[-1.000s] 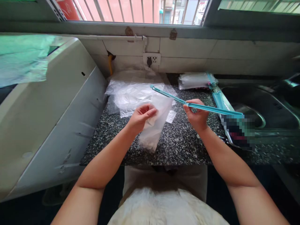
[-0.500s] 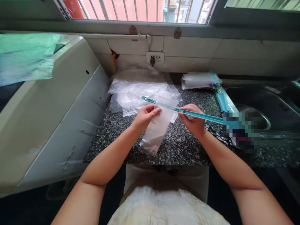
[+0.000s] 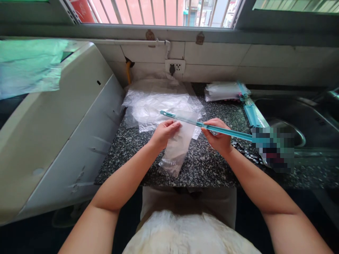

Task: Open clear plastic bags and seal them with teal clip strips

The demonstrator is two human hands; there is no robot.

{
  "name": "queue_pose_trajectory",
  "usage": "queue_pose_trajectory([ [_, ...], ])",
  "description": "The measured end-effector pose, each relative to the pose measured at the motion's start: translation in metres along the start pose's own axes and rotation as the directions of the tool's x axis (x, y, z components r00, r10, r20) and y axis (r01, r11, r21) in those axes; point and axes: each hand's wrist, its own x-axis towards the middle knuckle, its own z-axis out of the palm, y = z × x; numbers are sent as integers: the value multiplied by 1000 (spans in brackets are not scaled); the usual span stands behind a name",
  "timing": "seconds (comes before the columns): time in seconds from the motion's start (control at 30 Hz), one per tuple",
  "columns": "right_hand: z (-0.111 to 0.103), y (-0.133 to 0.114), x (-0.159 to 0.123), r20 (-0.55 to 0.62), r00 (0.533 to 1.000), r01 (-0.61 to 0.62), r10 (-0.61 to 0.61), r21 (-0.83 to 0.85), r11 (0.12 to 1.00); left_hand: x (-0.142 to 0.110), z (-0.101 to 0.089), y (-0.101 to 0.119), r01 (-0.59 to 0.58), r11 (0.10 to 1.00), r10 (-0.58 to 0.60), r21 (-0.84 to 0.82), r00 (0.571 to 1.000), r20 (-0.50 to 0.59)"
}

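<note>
Translucent plastic bag (image 3: 176, 150) overlapping a teal strip (image 3: 227, 132) above a speckled counter (image 3: 206, 162).
The left hand (image 3: 165, 133) pinches its left edge, a sound hold on probably light, limp, slippery film; contents unclear. The right hand (image 3: 218, 135) grips the strip, likely stiff, near mid-length; the sink's (image 3: 317, 116) contents are indistinct.

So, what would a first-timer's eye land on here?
Probably the long turquoise plastic bag clip, held near its middle by the right hand's fingers and showing faintly through the upper end of a translucent plastic bag pinched in the left hand's fingers. Just behind, a shiny heap of clear plastic bags spreads over the speckled countertop, below the barred window.
</note>
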Motion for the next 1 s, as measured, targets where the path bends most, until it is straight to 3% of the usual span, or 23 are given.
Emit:
queue_pose_trajectory([
  [0.27,-1,0,-1,8,1000,24,-24,16,1000,4,-1,-1,57,998,-60,-36,996,-62],
  [1.0,1,-1,-1,44,999,0,0,6,1000,7,-1,-1,23,998,-30,-52,991,-133],
])
